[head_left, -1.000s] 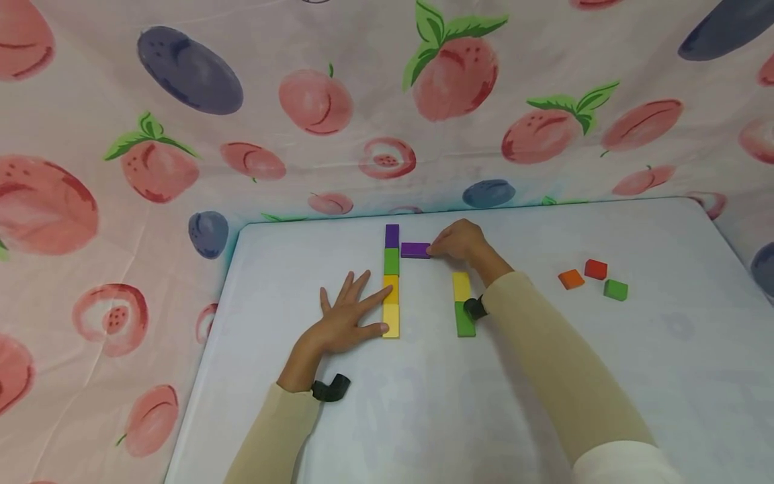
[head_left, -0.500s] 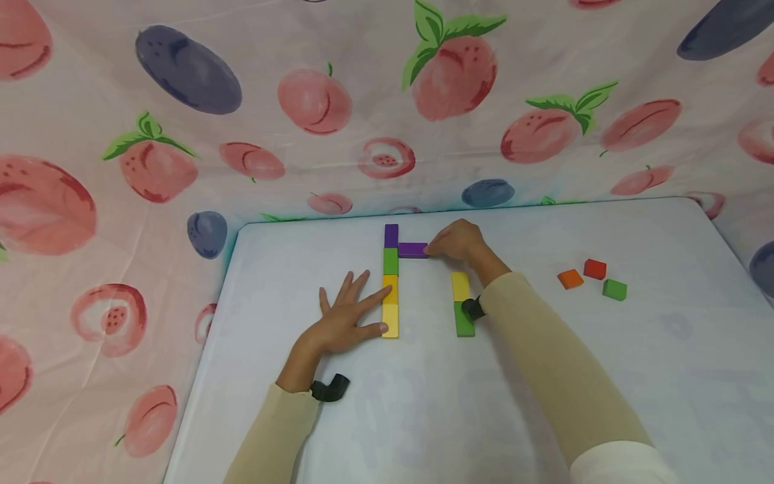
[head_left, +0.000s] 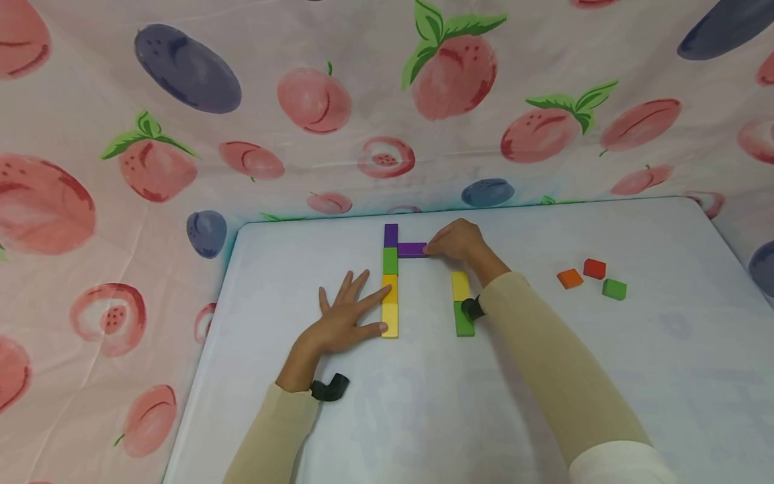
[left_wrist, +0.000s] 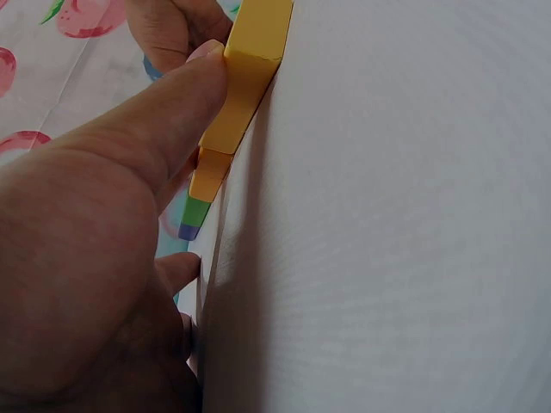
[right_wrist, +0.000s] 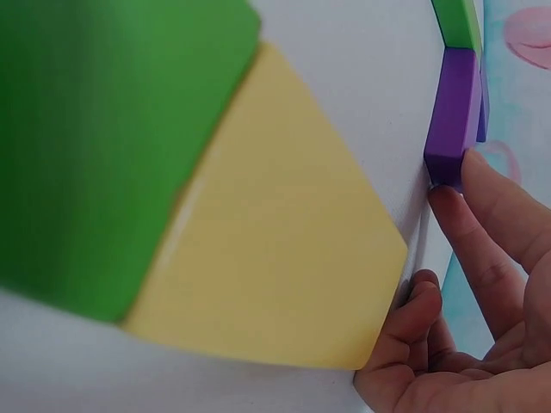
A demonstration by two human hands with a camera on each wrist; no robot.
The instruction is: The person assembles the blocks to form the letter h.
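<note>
Four-sided wooden blocks form a line: a purple block (head_left: 391, 235) at the far end, then a green block (head_left: 390, 261), an orange-yellow block (head_left: 387, 297) and a pale yellow block (head_left: 391, 321). My left hand (head_left: 341, 326) lies with fingers spread; its index finger and thumb touch the two yellow ones from the left. A second purple block (head_left: 412, 250) lies crosswise, its left end against the line near the top. My right hand (head_left: 457, 240) pinches that block's right end between thumb and index finger, as the right wrist view (right_wrist: 455, 112) shows.
Right of the line, a yellow block (head_left: 461, 286) and a green block (head_left: 464, 324) lie end to end under the right wrist. Farther right on the white table (head_left: 695, 376) are small orange (head_left: 570, 279), red (head_left: 595, 269) and green (head_left: 615, 290) blocks. A fruit-print cloth (head_left: 338, 161) hangs behind.
The crosswise purple block has slid slightly left with my right hand, closing the small gap to the line. My left hand has stayed in place.
</note>
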